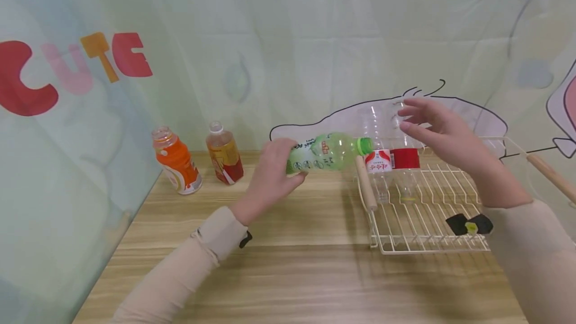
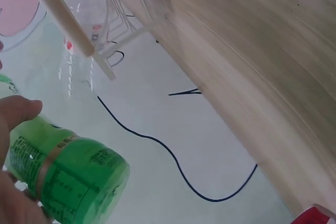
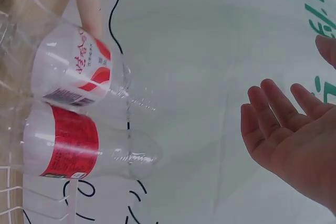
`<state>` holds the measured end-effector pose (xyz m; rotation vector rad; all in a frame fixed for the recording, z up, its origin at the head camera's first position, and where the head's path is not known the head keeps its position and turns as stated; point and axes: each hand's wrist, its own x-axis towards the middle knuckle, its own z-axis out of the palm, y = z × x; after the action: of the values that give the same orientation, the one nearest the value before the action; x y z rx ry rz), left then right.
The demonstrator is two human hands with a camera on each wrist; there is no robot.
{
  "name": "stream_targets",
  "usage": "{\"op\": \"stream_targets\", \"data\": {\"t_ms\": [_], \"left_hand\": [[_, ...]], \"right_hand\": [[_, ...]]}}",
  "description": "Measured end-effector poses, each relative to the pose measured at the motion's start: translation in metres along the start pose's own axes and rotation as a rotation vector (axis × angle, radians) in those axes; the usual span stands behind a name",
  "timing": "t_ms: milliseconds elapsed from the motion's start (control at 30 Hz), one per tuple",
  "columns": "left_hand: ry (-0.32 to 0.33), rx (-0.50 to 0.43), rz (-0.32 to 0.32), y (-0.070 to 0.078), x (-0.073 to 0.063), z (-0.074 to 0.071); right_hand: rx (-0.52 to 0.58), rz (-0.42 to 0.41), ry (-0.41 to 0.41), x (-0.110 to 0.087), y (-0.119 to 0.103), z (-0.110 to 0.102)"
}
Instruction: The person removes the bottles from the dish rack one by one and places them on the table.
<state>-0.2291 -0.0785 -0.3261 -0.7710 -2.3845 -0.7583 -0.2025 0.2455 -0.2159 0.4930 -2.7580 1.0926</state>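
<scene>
1. Your left hand (image 1: 270, 168) is gripping the green bottle (image 1: 333, 151) near the rack's left handle (image 1: 367, 185).
2. Its axis is running nearly level, neck pointing toward your right hand (image 1: 443, 131).
3. That hand is hovering empty, fingers relaxed.

Head view, clock centred on the green bottle (image 1: 330, 151): room to pass at 6, over bare table (image 1: 292, 274). White-label bottle (image 1: 378, 161) and red-label bottle (image 1: 406, 158) block 3; rack handle (image 1: 366, 184) sticks up at 4. Past those, wire rack (image 1: 432, 252) has open slots, dividers between. Curtain (image 1: 292, 64) walls off 12. Orange bottle (image 1: 175, 164) and amber bottle (image 1: 225, 156) obstruct 9, narrow gap between.
</scene>
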Motion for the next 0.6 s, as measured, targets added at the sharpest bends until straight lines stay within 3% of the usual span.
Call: {"op": "stream_targets", "data": {"t_ms": [200,600], "left_hand": [[0.002,-0.143,-0.177,-0.012,0.004,0.001],[0.052,-0.354,-0.417,-0.027,0.007,0.004]], "right_hand": [[-0.030,0.046,0.031,0.006,0.019,-0.002],[-0.013,0.115,0.034,0.012,0.042,-0.008]]}}
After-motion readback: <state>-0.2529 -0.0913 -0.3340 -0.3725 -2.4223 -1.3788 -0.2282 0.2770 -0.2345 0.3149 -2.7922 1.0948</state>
